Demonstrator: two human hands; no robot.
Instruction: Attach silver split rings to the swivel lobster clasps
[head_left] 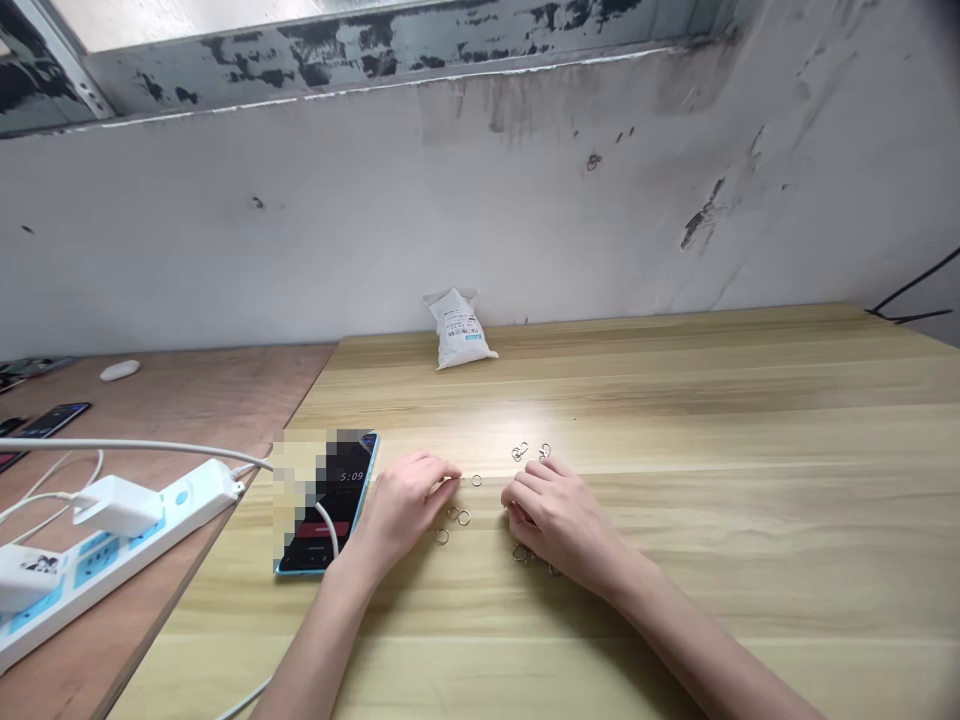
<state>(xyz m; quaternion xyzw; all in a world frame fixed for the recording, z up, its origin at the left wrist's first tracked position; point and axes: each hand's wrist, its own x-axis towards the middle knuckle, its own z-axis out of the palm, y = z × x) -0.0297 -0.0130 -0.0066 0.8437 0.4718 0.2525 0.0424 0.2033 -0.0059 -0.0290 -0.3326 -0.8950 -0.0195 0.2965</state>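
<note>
My left hand [411, 502] rests over the wooden table with thumb and forefinger pressed together. A metal ring [477, 481] lies just right of its fingertips; whether they touch it is unclear. Below are a few more small rings [464, 518] in a loose group. My right hand [556, 515] is closed, its fingers curled down toward the tabletop, and whatever is in them is hidden. Metal rings [520, 553] peek out from under this hand. Beyond its knuckles sit two small groups of metal pieces, a lobster-type clasp [520, 452] and another clasp-like piece [545, 451].
A phone [352, 500] with a cable across it lies beside my left forearm. At the left, a white power strip [199, 492] with plugged-in chargers rests on a lower brown surface. A white plastic packet [460, 335] stands against the wall at the table's back edge.
</note>
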